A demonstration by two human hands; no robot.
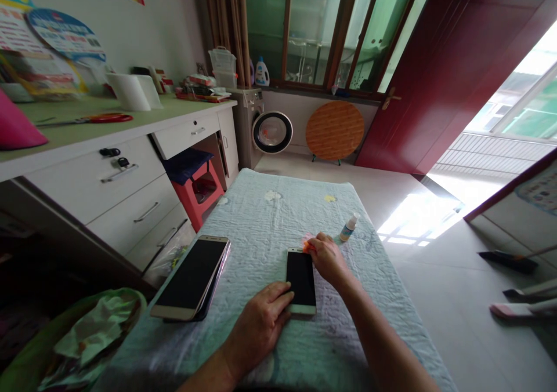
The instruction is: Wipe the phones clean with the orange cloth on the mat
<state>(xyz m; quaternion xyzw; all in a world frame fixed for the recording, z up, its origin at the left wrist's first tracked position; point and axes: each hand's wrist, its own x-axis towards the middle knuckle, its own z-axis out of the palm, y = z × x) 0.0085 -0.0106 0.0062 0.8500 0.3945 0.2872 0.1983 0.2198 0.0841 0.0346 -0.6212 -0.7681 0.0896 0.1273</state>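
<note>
A smartphone (301, 279) with a dark screen and pale frame lies face up on a light blue quilted cloth (265, 229). At its lower left edge is my left hand (262, 314), fingertips lapping onto the screen and steadying it. My right hand (325, 256) pinches a small orange cloth (307, 246) against the phone's top right corner. Just beyond that hand stands a small spray bottle (348, 228) with a clear cap. On the left, a larger gold-edged phone (191, 276) rests on top of other phones in a slightly fanned stack.
A white desk (117, 189) with drawers runs along the left, a red stool (200, 189) tucked by it. A green bin (134, 299) with crumpled paper is at lower left. Behind are a washing machine (250, 125) with its door open and a round wooden tabletop (334, 130).
</note>
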